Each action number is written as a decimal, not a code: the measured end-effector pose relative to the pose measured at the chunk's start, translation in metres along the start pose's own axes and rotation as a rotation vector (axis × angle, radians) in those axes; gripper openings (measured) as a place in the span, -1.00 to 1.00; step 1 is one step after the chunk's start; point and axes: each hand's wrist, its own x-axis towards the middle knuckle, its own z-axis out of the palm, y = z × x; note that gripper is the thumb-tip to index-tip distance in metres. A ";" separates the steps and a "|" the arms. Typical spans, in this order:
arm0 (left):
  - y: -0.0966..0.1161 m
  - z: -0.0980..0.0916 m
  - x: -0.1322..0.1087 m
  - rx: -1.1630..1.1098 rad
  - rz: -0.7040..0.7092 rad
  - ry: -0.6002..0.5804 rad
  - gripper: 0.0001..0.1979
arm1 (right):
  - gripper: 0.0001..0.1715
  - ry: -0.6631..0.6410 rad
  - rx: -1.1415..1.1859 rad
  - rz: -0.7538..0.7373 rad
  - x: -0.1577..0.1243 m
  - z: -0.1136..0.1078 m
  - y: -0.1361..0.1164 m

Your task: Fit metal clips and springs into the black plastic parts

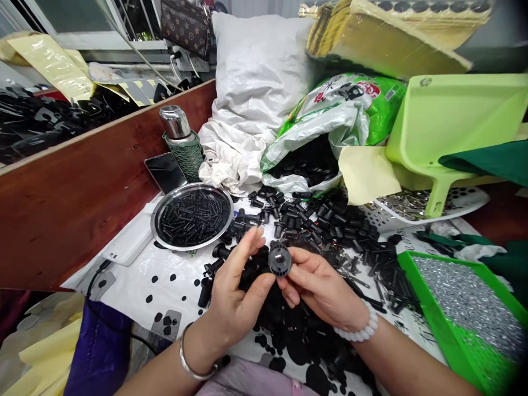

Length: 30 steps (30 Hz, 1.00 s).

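A round black plastic part (280, 262) with a hollow, ribbed end faces me, pinched between the thumb and fingers of my right hand (322, 283). My left hand (237, 291) is on the other side of it, fingers stretched up and apart from the thumb. The left thumb tip lies close to the part's lower edge; whether it touches I cannot tell. Beneath and behind both hands spreads a heap of small black plastic parts (297, 220). To the left stands a round metal tray (157, 234) holding many black springs or screw-like pieces.
A green tray (445, 330) of small silvery pieces lies at right, below a light green dustpan (462, 121) and a white basket (474, 201) of metal parts. Behind are an opened plastic bag (350, 121), a white sack (264, 60), a flask (181, 143) and a phone (165, 171).
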 end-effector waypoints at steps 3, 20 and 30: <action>0.009 -0.003 0.002 0.047 0.090 -0.126 -0.47 | -0.66 -0.067 0.017 -0.001 -0.006 -0.001 0.001; 0.006 -0.001 -0.002 0.174 0.359 -0.219 -0.49 | -0.85 -0.032 -0.508 -0.253 -0.022 -0.004 0.002; 0.010 0.003 -0.005 0.173 0.423 -0.159 -0.51 | -0.69 0.083 -0.930 -0.587 -0.035 -0.004 0.014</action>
